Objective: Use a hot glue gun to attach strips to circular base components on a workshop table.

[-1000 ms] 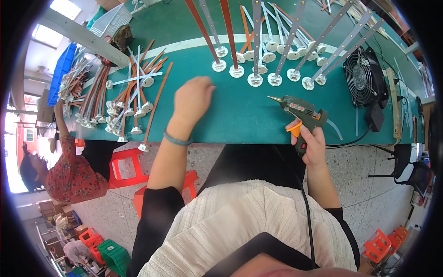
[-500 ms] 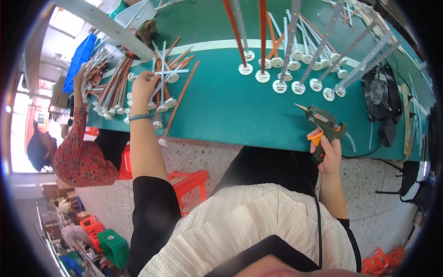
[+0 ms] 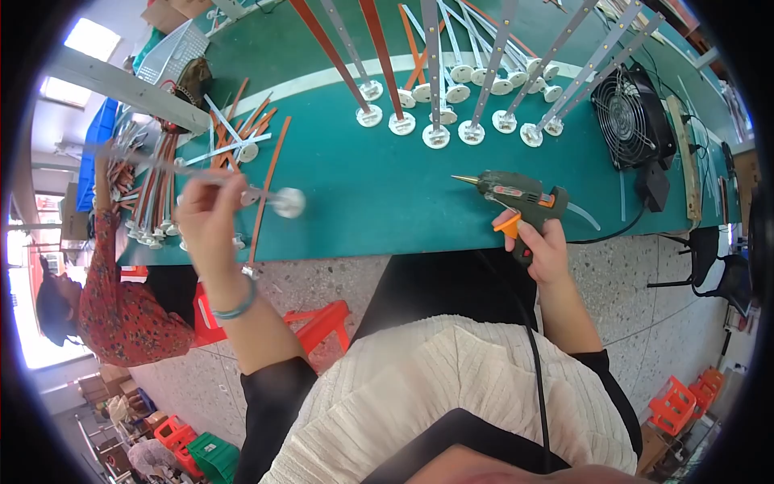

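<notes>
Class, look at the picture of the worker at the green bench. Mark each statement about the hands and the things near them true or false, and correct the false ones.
1. The right hand holds a glue gun. True.
2. The left hand is empty. False: it holds a grey strip with a round white base.
3. A black fan stands on the green table. True.
4. The glue gun's nozzle points toward the fan. False: it points left, away from the fan.
</notes>
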Motion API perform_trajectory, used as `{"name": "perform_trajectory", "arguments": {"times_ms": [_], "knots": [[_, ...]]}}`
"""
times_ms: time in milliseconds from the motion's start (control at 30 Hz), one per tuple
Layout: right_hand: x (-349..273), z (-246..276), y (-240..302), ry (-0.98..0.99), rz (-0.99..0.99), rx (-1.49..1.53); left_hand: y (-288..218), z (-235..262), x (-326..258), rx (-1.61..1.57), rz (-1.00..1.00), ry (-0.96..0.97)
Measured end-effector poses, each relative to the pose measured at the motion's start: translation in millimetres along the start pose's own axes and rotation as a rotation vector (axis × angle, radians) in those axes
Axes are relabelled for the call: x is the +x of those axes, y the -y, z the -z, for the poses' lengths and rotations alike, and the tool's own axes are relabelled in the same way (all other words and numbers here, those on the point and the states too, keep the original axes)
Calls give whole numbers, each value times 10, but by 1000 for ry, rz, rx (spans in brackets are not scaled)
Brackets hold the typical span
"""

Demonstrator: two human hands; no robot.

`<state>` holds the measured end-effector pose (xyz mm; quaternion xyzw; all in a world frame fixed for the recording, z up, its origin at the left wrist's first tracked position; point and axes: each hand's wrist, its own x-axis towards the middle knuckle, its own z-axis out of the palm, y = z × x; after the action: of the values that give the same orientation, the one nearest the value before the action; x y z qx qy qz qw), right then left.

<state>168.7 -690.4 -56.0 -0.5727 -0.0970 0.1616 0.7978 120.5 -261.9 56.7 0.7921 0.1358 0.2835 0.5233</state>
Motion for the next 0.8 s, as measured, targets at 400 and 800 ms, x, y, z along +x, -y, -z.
{"name": "perform_trajectory", "arguments": {"times_ms": [400,800], "knots": [[-74,-366,43,96,114,-427,-59,-1364,-368,180,-404,423],[105,-531,52,127,83,-724,-52,-1423,-371,153,-431,432]]}}
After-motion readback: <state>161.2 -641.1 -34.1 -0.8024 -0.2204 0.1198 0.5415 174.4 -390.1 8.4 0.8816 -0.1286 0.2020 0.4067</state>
